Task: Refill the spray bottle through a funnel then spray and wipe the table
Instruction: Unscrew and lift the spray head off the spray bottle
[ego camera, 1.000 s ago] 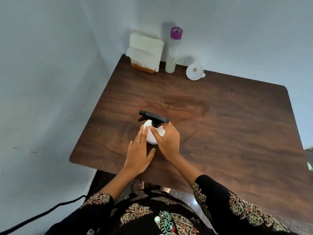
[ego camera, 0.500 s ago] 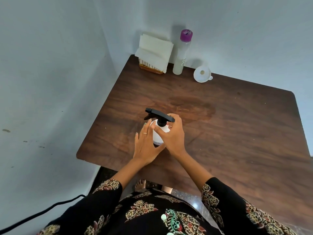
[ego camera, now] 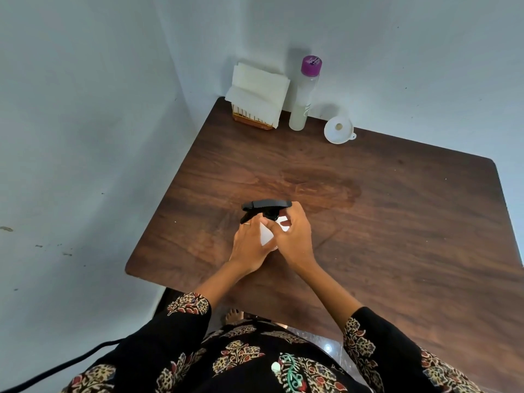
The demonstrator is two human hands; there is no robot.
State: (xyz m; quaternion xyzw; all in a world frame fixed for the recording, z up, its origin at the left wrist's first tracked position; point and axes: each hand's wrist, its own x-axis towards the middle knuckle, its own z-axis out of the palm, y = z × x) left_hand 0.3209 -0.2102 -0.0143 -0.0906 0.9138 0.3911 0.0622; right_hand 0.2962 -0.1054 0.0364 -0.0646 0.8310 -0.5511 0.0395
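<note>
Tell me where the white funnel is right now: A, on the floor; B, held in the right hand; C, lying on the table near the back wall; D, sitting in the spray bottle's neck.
C: the funnel lies on the table by the back wall, apart from the spray bottle both hands hold.

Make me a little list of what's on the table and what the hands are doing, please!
spray bottle: white, black trigger top, upright near the front edge
left hand: holding the bottle's body
right hand: fingers up at the black top
funnel: white, at the back, untouched
refill bottle: purple cap on, by the wall
napkins: white, in a holder, back corner
table: dark wood
</note>
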